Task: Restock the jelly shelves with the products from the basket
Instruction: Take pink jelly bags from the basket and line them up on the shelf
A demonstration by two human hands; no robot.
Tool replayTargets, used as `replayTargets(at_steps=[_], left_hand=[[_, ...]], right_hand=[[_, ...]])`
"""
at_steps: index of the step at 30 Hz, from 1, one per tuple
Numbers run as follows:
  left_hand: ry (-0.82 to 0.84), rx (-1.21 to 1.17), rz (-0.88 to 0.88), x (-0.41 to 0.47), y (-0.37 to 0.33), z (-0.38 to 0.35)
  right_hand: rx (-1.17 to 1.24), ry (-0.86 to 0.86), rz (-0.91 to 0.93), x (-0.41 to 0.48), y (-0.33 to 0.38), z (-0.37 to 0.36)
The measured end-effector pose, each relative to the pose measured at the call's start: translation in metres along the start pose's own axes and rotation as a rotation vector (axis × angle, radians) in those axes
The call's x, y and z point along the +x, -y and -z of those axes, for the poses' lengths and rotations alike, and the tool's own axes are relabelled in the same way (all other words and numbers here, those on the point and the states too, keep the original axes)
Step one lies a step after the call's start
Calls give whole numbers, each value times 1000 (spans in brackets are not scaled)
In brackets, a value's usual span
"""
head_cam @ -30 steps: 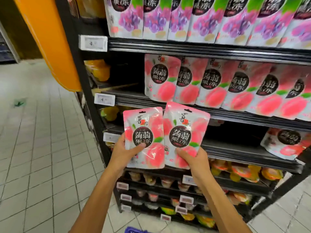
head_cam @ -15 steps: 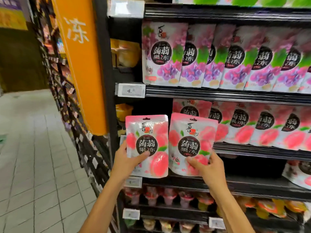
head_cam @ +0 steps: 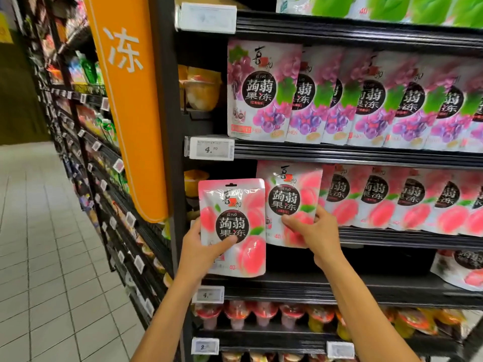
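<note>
Fingers of each hand clamp one glossy pink peach pouch: left pouch (head_cam: 232, 227), right pouch (head_cam: 288, 205).

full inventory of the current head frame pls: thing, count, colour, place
peach jelly pouch in left hand: 1, pink and white, in front of the shelf post, below the peach row
peach jelly pouch in right hand: 1, pink and white, at the left end of the peach row
peach pouches on shelf: a row, exact count unclear, pink, third shelf down
grape pouches: a row, purple and pink, shelf above
green pouches: several, top shelf, cut off
jelly cups: a row, red and yellow, lower shelf
price tags: several, white, on the shelf edges
orange sign: 1, on the shelf end
left hand: grips its pouch
right hand: grips its pouch
</note>
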State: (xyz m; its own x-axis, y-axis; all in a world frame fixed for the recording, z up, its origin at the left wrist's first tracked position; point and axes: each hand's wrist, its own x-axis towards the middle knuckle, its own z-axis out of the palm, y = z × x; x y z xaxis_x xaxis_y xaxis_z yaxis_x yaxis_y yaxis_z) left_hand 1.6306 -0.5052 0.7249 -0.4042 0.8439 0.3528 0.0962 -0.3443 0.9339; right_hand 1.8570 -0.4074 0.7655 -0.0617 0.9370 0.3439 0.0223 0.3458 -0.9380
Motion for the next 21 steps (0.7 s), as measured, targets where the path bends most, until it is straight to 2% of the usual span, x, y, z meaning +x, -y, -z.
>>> replayTargets(at_steps=[10, 21], left_hand=[[57, 14, -26, 0, -3, 7], [64, 6, -21, 2, 1, 10]], right_hand=[[-65, -37, 34, 21, 18, -33], [-181, -124, 138, 18, -2, -46]])
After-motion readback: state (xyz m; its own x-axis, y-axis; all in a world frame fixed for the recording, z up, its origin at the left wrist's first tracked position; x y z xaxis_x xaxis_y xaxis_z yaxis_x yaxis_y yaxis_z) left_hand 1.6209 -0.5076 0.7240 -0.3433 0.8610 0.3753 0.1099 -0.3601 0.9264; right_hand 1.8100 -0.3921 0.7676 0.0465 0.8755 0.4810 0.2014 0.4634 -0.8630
